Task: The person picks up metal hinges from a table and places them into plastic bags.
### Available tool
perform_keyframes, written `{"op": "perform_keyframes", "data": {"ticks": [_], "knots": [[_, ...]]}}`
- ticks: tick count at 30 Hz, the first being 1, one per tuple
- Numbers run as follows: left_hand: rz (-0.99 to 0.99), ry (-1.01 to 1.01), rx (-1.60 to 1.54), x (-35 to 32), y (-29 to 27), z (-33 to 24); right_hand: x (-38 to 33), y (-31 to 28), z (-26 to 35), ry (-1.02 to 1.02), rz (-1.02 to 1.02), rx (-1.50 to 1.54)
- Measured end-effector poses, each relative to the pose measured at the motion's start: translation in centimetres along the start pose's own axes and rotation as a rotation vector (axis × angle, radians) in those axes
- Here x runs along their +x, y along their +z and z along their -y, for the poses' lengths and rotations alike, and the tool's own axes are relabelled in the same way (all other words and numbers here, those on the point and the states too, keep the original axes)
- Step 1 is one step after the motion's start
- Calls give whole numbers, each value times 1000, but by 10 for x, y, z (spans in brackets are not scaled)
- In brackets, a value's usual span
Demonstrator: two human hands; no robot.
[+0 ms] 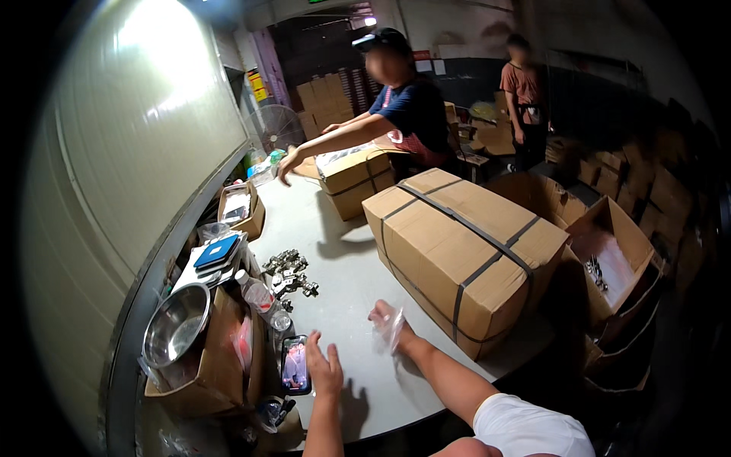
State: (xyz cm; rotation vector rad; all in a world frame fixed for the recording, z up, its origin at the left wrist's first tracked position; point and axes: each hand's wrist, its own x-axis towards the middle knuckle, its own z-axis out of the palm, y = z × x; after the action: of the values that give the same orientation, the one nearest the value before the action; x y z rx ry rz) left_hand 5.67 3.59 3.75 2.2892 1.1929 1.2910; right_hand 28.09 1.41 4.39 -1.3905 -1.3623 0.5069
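My left hand (325, 367) is held over the near part of the white table (346, 263), its fingers apart and nothing in them. Right beside it lies a phone (295, 365) with a lit screen. My right hand (383, 314) is closed on a crumpled clear plastic bag (391, 332), which hangs along the palm and wrist. A large strapped cardboard box (464, 244) stands just to the right of that hand. Farther left on the tabletop, a loose pile of small shiny metal fittings (285, 263) lies apart from both hands.
Along the left edge are a plastic bottle (257, 295), a steel bowl (177, 326), a carton (215, 365) and a blue-topped scale (217, 251). Across the table a co-worker (411, 107) reaches over a second strapped box (354, 179). Open cartons (609, 255) stand at right.
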Motion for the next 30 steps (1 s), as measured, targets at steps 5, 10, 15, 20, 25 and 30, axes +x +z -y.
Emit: {"op": "perform_keyframes", "data": {"ticks": [5,10,15,20,25,30], "knots": [[544,-431,-847,25,31,-51,-10,0,-2,-93,-7,-213],[652,-317,-774,0,48,-56,-17,5,-1,-176,-22,-502],[275,-6,-397,-12,46,-63,-8,12,-4,-207,-206,-559],[193,-171,-364,-3,31,-57,-5,-4,-15,-77,-278,-548],[538,-497,-689,5,24,-66,-4,-8,-18,-2,-259,-622],[572,-709,-950,1,35,-38,-7,8,-3,-160,-325,-650]]}}
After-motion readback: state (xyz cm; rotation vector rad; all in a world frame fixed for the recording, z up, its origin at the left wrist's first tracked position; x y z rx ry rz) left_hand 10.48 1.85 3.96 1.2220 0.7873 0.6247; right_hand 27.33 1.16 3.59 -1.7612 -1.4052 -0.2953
